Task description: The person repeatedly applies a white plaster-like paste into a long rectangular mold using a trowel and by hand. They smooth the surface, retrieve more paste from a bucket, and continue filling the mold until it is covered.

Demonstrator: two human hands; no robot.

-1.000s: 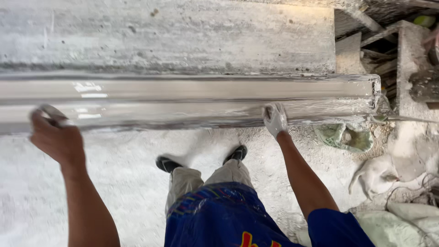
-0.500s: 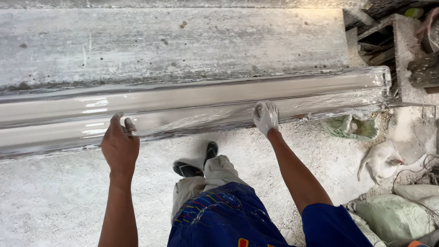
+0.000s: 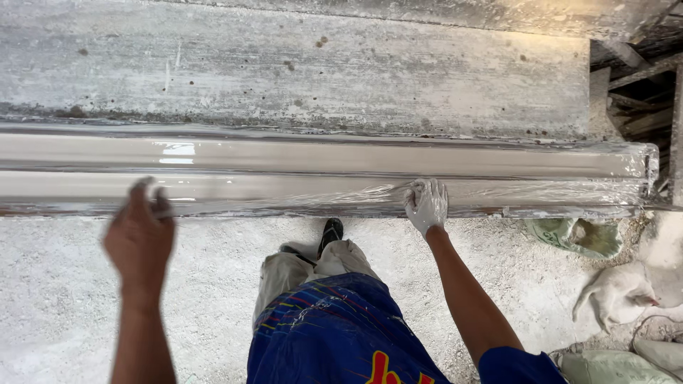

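While both arms reach forward from above, the scene reads as follows.

Moulding: a long wet plaster moulding (image 3: 320, 174), grey-beige and glossy, lies across the whole width of the view along the front edge of a worn concrete bench (image 3: 320, 71); its right end stops near the bench's right end.

Plastic film: thin clear film (image 3: 569, 188) lies crumpled along the lower edge of the moulding and wraps its right end.

Right hand: the right hand (image 3: 426, 204), coated white with plaster, rests flat on the lower band of the moulding, fingers spread and pressed on the film, grasping nothing.

Left hand: the left hand (image 3: 140, 235) is blurred, raised just in front of the moulding's lower edge with fingers curled; whether it grips anything, or touches the moulding, cannot be told.

Body: blue patterned shorts (image 3: 334, 334) and pale trousers fill the lower middle, with a dark shoe (image 3: 331, 231) set just below the moulding.

Floor: rough pale ground (image 3: 64, 284), dusted white, runs under the bench front.

Right side: a greenish sack (image 3: 580, 238) lies crumpled by the moulding's end, white lumps of plaster (image 3: 622, 291) below it, and stacked timber (image 3: 640, 92) sits beyond the bench.
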